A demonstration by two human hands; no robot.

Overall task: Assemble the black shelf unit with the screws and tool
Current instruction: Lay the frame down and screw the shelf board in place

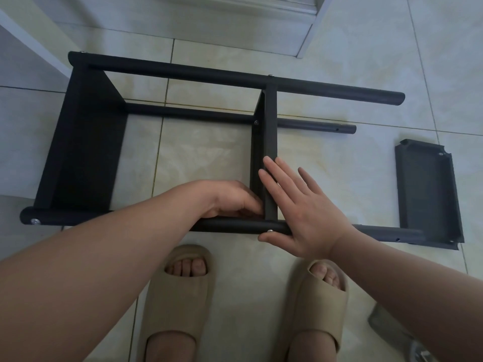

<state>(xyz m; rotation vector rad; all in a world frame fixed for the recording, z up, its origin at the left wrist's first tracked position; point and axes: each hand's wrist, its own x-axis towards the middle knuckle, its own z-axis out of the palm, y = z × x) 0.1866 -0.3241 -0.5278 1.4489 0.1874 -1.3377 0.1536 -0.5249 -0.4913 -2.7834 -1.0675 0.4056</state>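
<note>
Black shelf unit [83, 152] under both hands [232, 198] [305, 212]

A loose shelf panel [428, 192] lies right of the shelf frame [167, 74].

A black metal shelf unit [83, 152] is laid on its side on the pale tiled floor [209, 152], with its long round tubes [235, 77] running left to right. A flat black end panel [78, 178] is fixed across the left end. A second black panel [270, 142] is set between the tubes, right of the middle. Silver screw heads [34, 221] are seen at the joints. The right ends of the tubes are left bare, with small holes showing. A loose black tray-shaped panel [428, 189] is laid flat at the far right, by the near tube's end.
</note>
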